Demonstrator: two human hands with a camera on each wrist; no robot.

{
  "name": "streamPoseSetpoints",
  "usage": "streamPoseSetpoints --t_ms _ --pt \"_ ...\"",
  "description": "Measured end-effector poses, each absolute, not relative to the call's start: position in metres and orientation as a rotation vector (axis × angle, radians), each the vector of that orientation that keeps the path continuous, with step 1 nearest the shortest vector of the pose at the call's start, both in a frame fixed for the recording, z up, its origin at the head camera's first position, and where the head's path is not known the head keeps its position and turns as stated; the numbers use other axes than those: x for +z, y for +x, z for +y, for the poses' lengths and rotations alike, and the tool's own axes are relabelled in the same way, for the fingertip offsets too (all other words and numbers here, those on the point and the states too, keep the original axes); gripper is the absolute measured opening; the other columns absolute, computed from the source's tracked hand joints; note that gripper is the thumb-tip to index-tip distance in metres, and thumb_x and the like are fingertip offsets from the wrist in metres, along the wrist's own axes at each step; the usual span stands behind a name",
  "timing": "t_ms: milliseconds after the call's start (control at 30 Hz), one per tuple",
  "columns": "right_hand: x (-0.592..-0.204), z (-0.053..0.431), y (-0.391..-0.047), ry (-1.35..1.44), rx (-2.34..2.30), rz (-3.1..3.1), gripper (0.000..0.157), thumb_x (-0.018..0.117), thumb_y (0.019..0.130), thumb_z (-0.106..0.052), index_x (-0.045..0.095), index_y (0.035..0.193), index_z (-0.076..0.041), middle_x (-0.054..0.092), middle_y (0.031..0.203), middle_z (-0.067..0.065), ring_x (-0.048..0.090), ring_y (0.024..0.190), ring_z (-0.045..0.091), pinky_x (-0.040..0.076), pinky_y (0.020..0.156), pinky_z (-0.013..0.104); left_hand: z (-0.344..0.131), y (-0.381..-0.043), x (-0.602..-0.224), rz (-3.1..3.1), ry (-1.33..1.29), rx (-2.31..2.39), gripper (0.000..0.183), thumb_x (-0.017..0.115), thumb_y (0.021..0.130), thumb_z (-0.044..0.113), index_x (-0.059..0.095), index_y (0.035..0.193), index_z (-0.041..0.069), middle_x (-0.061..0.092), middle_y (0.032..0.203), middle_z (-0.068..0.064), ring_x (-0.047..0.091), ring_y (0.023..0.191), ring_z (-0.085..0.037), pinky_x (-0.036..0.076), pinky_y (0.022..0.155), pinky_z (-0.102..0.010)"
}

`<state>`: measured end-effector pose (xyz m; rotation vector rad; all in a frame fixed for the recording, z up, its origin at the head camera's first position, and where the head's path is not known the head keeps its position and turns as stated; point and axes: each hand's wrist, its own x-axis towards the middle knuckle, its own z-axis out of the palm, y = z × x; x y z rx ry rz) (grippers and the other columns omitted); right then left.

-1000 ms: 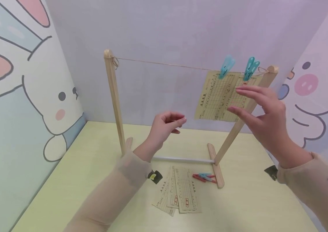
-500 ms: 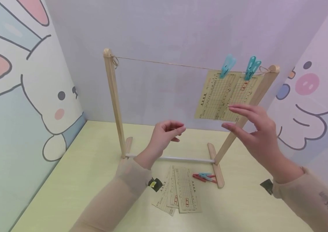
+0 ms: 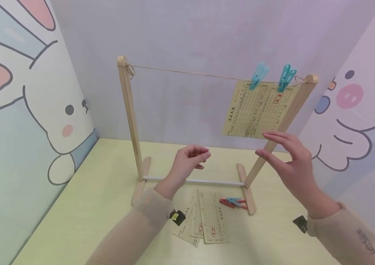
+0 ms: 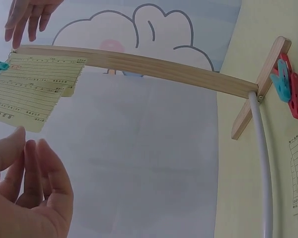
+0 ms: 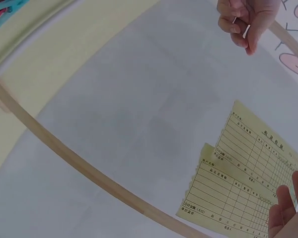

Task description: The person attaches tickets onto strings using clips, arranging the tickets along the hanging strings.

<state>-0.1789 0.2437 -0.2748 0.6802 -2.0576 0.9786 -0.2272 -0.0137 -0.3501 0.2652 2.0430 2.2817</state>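
Observation:
Two overlapping yellowish printed slips (image 3: 250,110) hang from the twine at the rack's right end. A light blue clothespin (image 3: 258,76) and a teal clothespin (image 3: 286,79) clip their top edges. My right hand (image 3: 294,158) is just below and right of the slips, thumb and fingers spread apart with nothing between them. My left hand (image 3: 188,163) hovers lower, left of the slips, with loosely bent fingers; in the left wrist view no object shows in it. Several more slips (image 3: 213,217) lie fanned on the table below the rack.
A small pile of red and blue clothespins (image 3: 233,202) lies by the rack's right foot (image 3: 249,200). The wooden left post (image 3: 129,117) and right post (image 3: 293,106) carry the twine (image 3: 187,72). A white rod (image 3: 213,182) joins the feet.
My right hand has moved down from in front of the hanging slips to below them, its fingers still apart. My left hand has dropped slightly. Slips and clothespins stay where they were.

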Motion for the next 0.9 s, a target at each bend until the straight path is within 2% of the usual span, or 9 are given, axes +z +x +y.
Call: streamPoseSetpoints --t_ms 200,433,667,733,800,900 --pt "-0.288 0.246 -0.178 0.662 1.021 -2.051 0.051 0.081 0.064 0.016 0.071 0.113 0.004 0.067 0.118 -0.017 0.057 0.115 0.000 0.040 0.102 0.014 -0.013 -0.226 -0.358 2.018 0.252 2.293 0.023 0.073 0.090 0.016 0.070 0.109 0.003 0.071 0.094 -0.001 0.063 0.081 -0.014 0.058 0.068 -0.024" --pt "-0.314 0.250 -0.176 0.573 1.070 -2.099 0.048 0.080 0.068 0.012 0.072 0.113 -0.002 0.068 0.116 -0.018 0.057 0.111 -0.004 0.040 0.094 0.011 -0.013 -0.225 -0.369 2.026 0.208 2.268 0.023 0.073 0.090 0.016 0.070 0.109 0.005 0.071 0.097 -0.001 0.063 0.081 -0.012 0.058 0.069 -0.025" --pt "-0.325 0.253 -0.172 0.415 1.131 -2.122 0.046 0.079 0.072 0.012 0.073 0.113 -0.007 0.073 0.112 -0.005 0.057 0.106 -0.004 0.039 0.091 0.013 -0.012 -0.223 -0.380 2.013 0.174 2.264 0.024 0.074 0.089 0.018 0.070 0.109 0.006 0.071 0.097 -0.001 0.064 0.083 -0.014 0.059 0.070 -0.026" --pt "-0.328 0.254 -0.171 0.376 1.156 -2.130 0.044 0.078 0.074 0.012 0.073 0.113 -0.007 0.073 0.111 -0.004 0.057 0.105 -0.004 0.039 0.091 0.013 -0.011 -0.222 -0.383 2.012 0.170 2.260 0.024 0.074 0.089 0.019 0.070 0.109 0.006 0.071 0.097 -0.001 0.064 0.082 -0.013 0.059 0.070 -0.026" --pt "-0.331 0.255 -0.170 0.327 1.182 -2.143 0.042 0.077 0.076 0.011 0.072 0.113 -0.007 0.073 0.109 -0.007 0.057 0.104 -0.005 0.039 0.091 0.014 -0.011 -0.221 -0.385 2.011 0.168 2.254 0.025 0.074 0.089 0.019 0.070 0.110 0.006 0.071 0.098 -0.001 0.064 0.083 -0.014 0.059 0.071 -0.027" --pt "-0.337 0.256 -0.168 0.243 1.197 -2.173 0.038 0.077 0.078 0.008 0.071 0.114 -0.003 0.069 0.105 -0.019 0.056 0.102 -0.005 0.038 0.090 0.013 -0.010 -0.218 -0.389 2.008 0.166 2.247 0.026 0.074 0.090 0.021 0.070 0.111 0.007 0.071 0.099 -0.001 0.064 0.084 -0.013 0.059 0.072 -0.027"
